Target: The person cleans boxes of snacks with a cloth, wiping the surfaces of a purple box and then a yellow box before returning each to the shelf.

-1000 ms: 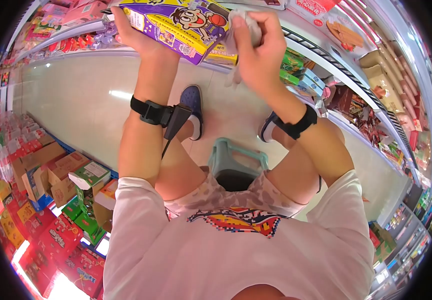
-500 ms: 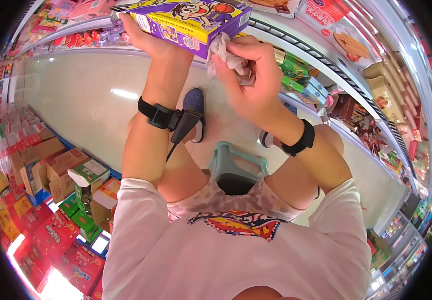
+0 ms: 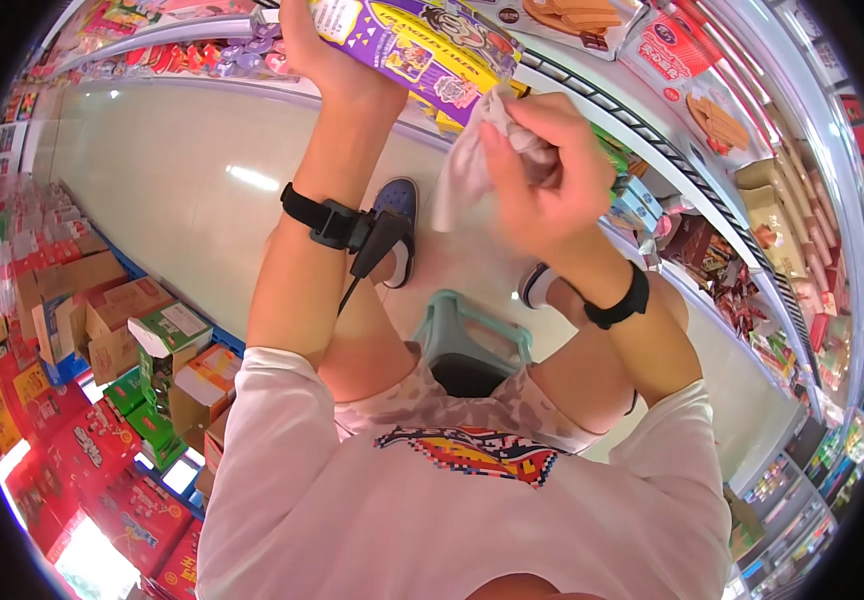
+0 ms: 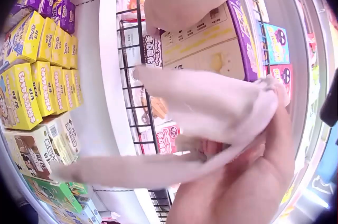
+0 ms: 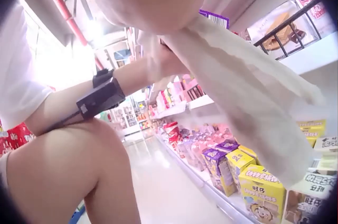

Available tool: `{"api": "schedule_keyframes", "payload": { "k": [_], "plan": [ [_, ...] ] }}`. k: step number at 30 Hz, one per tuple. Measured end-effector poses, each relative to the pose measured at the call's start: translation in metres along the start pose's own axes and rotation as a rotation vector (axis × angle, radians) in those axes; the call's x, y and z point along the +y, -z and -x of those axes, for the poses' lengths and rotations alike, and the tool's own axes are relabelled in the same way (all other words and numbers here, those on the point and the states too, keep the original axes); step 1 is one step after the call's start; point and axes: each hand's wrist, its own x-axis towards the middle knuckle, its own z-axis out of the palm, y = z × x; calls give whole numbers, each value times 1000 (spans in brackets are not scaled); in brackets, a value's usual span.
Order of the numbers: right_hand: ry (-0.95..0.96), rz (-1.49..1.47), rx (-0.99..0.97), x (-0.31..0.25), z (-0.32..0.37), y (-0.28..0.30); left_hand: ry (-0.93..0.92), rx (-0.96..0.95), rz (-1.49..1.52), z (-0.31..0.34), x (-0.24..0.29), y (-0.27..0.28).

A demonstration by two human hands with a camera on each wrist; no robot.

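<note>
The left hand (image 3: 347, 70) holds a purple and yellow snack box (image 3: 432, 52) from its left side, near the top of the head view. Pinched and bunched in the right hand (image 3: 557, 175) is a pale cloth (image 3: 467, 170), at the box's lower right corner. In the left wrist view the cloth (image 4: 211, 102) hangs in blurred folds from the right hand (image 4: 237, 182), in front of the box's pale face (image 4: 211, 49). The right wrist view shows the cloth (image 5: 243, 97) dangling large and close, with the box mostly hidden.
Shelves with a black wire rail (image 3: 652, 130) run along the front and right. Yellow boxes (image 4: 31, 92) stand on a lower shelf. A stool (image 3: 467, 345) is between the legs. Cartons and red boxes (image 3: 82, 430) are piled at the left.
The box has shifted right and tilted more in the head view. The right hand has moved right and down from its place half a second ago, and the cloth hangs looser.
</note>
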Motion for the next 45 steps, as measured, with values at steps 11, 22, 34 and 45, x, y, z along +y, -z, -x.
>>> {"api": "schedule_keyframes", "payload": {
  "k": [11, 22, 34, 45],
  "plan": [
    [359, 457, -325, 11, -12, 20, 125, -529, -1045, 24, -21, -8],
    [97, 385, 33, 15, -35, 31, 247, -390, -779, 48, -43, -26],
    [248, 132, -619, -3, -1, 35, 223, -255, -665, 13, -53, 32],
    [176, 221, -65, 6, -30, 53, -8, -540, -992, 35, -34, -10]
  ]
}}
